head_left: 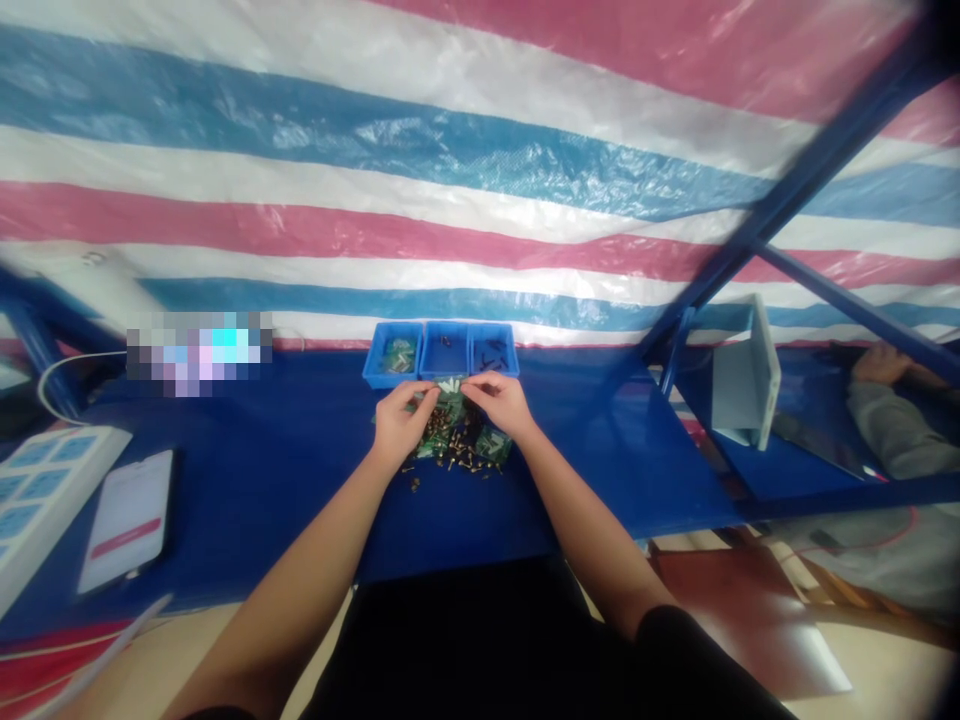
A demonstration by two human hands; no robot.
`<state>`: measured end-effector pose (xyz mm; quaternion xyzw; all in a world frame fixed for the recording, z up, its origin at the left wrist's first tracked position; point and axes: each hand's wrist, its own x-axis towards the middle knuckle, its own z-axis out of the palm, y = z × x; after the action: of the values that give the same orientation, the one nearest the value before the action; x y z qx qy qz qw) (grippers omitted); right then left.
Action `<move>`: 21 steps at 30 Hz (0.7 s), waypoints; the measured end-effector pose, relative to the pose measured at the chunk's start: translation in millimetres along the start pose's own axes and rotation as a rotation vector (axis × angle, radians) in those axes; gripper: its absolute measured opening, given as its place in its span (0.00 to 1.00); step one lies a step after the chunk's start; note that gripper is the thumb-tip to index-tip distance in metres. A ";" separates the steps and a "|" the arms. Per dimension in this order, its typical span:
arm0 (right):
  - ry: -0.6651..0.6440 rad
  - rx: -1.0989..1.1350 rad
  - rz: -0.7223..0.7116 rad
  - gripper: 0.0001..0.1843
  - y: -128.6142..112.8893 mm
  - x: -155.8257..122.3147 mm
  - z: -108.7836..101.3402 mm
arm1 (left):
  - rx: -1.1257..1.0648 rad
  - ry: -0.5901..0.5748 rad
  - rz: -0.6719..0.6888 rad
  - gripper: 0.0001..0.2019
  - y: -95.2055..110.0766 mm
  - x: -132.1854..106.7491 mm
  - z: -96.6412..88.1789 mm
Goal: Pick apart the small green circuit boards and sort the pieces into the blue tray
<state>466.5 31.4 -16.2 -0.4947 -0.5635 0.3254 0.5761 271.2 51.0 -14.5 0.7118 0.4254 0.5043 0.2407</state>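
My left hand (402, 418) and my right hand (501, 402) are pinched on opposite sides of a small clear plastic bag (449, 384). White slender pieces show in the bag; their exact kind is too small to tell. Right under my hands lies a heap of small brass-coloured screws (459, 452), some strewn toward the front. Green-tinted clear packets (493, 443) lie among them. Just beyond my fingers stand three blue bins in a row. Filled packets lie in the left bin (388, 381), a few small pieces in the middle bin (448, 367), and dark screws in the right bin (514, 352).
On the blue table (262, 480), a phone (127, 520) and a white power strip (67, 475) lie at left. A blue metal frame (720, 250) and an upright grey panel (763, 375) stand at right. Another person's sleeve (896, 425) shows beyond. A striped sheet (450, 190) hangs behind.
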 end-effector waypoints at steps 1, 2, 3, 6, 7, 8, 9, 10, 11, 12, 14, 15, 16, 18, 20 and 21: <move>-0.008 0.017 0.011 0.13 0.1 -0.2 0.7 | -0.005 -0.008 0.013 0.12 0.3 0.5 -0.3; -0.016 0.031 0.022 0.13 0.1 -0.5 1.4 | -0.010 -0.014 0.027 0.12 0.8 0.9 -0.5; -0.021 0.041 0.032 0.13 0.0 -0.8 2.2 | -0.013 -0.016 0.039 0.11 1.3 1.5 -0.8; -0.026 0.048 0.061 0.14 -1.3 -1.4 3.4 | -0.018 0.009 0.069 0.10 2.6 3.1 -1.5; -0.030 0.046 0.072 0.14 -2.0 -1.5 3.2 | -0.014 0.014 0.076 0.10 2.7 3.5 -1.8; -0.036 0.046 0.083 0.15 -2.7 -1.5 2.8 | -0.008 0.017 0.081 0.10 2.6 3.8 -2.0; -0.043 0.051 0.095 0.15 -3.3 -1.4 2.4 | -0.001 0.015 0.081 0.10 2.1 3.8 -2.2; -0.054 0.061 0.107 0.16 -4.0 -1.4 1.9 | 0.004 0.012 0.074 0.10 1.3 3.5 -2.2; -0.063 0.075 0.119 0.16 -4.5 -1.5 1.6 | 0.005 0.008 0.058 0.11 0.4 3.0 -2.1; -0.073 0.091 0.130 0.16 -5.1 -1.6 1.5 | 0.003 0.003 0.033 0.11 -0.7 2.3 -1.8; -0.086 0.118 0.146 0.16 -6.1 -2.0 1.7 | -0.011 -0.015 -0.028 0.12 -2.5 0.5 -0.9; -0.094 0.123 0.150 0.16 -6.6 -2.2 2.0 | -0.018 -0.027 -0.054 0.13 -3.0 -0.4 -0.5; -0.103 0.125 0.152 0.16 -7.1 -2.4 2.3 | -0.023 -0.042 -0.071 0.13 -3.1 -1.0 -0.1; -0.110 0.126 0.147 0.16 -8.3 -2.5 2.6 | -0.027 -0.062 -0.082 0.13 -2.3 -1.5 0.3; -0.094 0.124 0.133 0.17 -9.5 -2.5 2.3 | -0.032 -0.055 -0.087 0.12 -0.6 -1.0 0.2; -0.080 0.123 0.124 0.17 -10.0 -2.4 2.0 | -0.037 -0.045 -0.089 0.12 0.2 -0.5 -0.1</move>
<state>462.4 26.5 -7.9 -0.4789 -0.5334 0.4140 0.5610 271.2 50.5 -14.5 0.6988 0.4419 0.4846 0.2857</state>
